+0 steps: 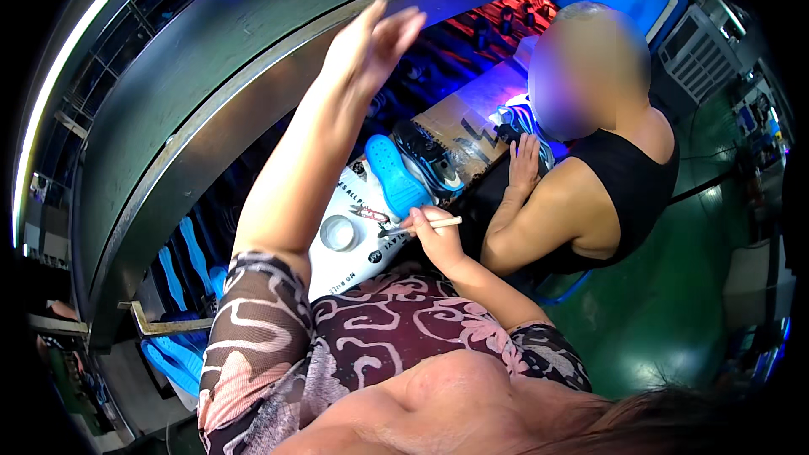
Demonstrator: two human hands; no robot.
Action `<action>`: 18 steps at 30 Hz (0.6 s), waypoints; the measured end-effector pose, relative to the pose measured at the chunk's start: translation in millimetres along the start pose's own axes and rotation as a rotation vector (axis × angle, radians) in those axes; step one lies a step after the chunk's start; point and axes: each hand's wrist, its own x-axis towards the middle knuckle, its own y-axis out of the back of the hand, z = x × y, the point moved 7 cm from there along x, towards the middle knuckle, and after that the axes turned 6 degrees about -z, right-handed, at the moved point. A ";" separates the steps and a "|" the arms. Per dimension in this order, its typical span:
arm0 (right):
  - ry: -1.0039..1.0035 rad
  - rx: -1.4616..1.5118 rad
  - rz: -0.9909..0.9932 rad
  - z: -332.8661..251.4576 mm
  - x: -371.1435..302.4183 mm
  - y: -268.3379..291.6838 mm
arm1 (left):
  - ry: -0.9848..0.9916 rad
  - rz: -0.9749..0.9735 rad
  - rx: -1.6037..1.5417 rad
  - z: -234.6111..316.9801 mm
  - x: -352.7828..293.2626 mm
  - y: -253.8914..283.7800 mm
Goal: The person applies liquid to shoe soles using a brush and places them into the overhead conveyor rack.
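My left hand (375, 44) is raised at the upper middle, over the metal edge of the dark machine. Its fingers are stretched out, and nothing shows in them. In my right hand (440, 240) is a thin brush with a pale wooden handle (447, 222), its tip pointing left over the white printed work surface (337, 271). Just beyond that hand lies a blue shoe sole (392, 175). Beside the sole rests a black and blue sneaker (425, 154). A small round cup (339, 233) and red-handled snips (369, 214) are left of the brush.
A person in a black sleeveless top (628, 194) sits close on the right, hands at another shoe (527, 122). The dark machine (181, 88) curves along the left and far side. More blue soles (181, 265) lie at the lower left. Brown cardboard (463, 122) covers the bench beyond.
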 end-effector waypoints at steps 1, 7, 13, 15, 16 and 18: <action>0.000 0.001 0.009 0.3 1.3 1.0 | 0.031 0.034 0.107 -1.9 -24.9 14.8; -0.106 0.131 -0.037 13.0 2.0 -12.0 | 0.083 0.553 0.847 53.9 -226.8 197.8; -0.148 0.216 -0.105 -0.6 5.6 -43.2 | 0.087 1.217 2.106 131.0 -490.8 307.7; -0.186 0.262 -0.118 2.1 5.0 -59.4 | 0.089 1.171 2.112 129.4 -525.4 334.1; -0.164 0.236 -0.137 7.4 6.0 -67.1 | 0.427 1.175 2.017 118.5 -536.8 355.4; -0.135 0.200 -0.190 6.1 6.3 -84.3 | 0.822 1.210 1.927 97.2 -584.9 407.9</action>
